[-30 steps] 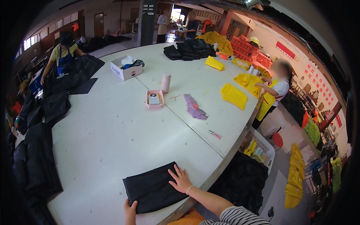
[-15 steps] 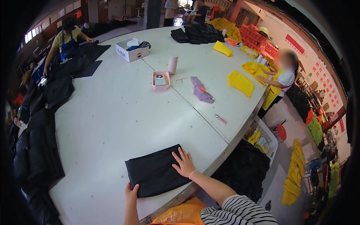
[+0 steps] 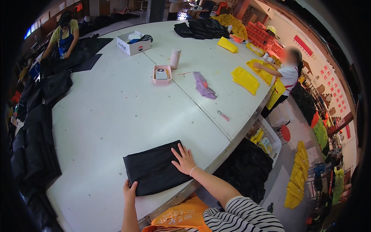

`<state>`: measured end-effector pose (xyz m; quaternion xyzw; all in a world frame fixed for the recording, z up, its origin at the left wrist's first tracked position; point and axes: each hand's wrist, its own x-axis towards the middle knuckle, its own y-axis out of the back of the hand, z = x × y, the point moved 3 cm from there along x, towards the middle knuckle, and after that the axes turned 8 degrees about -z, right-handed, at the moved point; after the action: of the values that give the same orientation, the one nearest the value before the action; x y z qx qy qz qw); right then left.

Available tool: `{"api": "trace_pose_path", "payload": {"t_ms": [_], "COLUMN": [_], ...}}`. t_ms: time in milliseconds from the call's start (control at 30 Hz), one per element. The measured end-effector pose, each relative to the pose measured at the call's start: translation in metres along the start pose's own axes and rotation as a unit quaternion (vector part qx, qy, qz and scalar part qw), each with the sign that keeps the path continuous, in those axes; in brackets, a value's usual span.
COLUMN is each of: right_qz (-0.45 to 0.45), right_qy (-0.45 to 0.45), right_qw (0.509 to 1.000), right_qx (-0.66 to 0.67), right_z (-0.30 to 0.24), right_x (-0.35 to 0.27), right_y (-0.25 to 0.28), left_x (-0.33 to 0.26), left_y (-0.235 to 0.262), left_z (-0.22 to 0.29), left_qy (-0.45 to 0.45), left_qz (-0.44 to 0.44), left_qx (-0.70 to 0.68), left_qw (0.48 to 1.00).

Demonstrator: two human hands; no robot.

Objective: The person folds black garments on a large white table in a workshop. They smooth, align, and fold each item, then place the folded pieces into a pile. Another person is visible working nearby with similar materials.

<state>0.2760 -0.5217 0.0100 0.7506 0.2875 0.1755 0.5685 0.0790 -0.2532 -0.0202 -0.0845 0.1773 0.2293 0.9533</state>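
So we've got both hands on the folded black fabric piece (image 3: 156, 168), which sits at the near edge of the big white table (image 3: 116, 112), right in front of us. Our right hand (image 3: 184, 159) is flat on its right end with fingers spread wide, palm down, just pressing and not clamped on anything. Our left hand (image 3: 130, 190) is at the near left corner of the piece, fingers curled over the edge; can't really tell if it's pinching the cloth or just resting there. The hands are apart, one at each end of the piece. Compared with half a second ago the hands and the fabric look pretty much where they were, same pose; it's mostly our view that shifted, so everything sits a bit differently in the picture. Further out beyond our right hand there's a small pink tool (image 3: 223, 115), then a crumpled purple cloth (image 3: 203, 85), a pink tray (image 3: 161, 74) and a pale tumbler (image 3: 175, 58). Off to the right a person in a yellow apron (image 3: 284, 79) handles yellow fabric pieces (image 3: 245, 79), and far left another person (image 3: 64, 34) works on dark jackets (image 3: 58, 83).
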Motion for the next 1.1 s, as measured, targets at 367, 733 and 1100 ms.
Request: {"api": "trace_pose_path", "payload": {"t_ms": [367, 733, 1100], "right_qz": [0.004, -0.005, 0.006], "right_qy": [0.0, -0.008, -0.005], "right_qw": [1.0, 1.0, 1.0], "right_qx": [-0.003, -0.008, -0.004], "right_z": [-0.001, -0.002, -0.003], "right_x": [0.0, -0.001, -0.002], "right_y": [0.0, -0.002, 0.0], "left_x": [0.002, 0.003, -0.004], "left_y": [0.004, 0.007, -0.002], "left_z": [-0.008, -0.009, 0.003], "left_qy": [0.002, -0.001, 0.005], "left_qz": [0.01, 0.0, 0.026], "left_qx": [0.017, 0.013, -0.016], "left_qw": [1.0, 1.0, 1.0]}}
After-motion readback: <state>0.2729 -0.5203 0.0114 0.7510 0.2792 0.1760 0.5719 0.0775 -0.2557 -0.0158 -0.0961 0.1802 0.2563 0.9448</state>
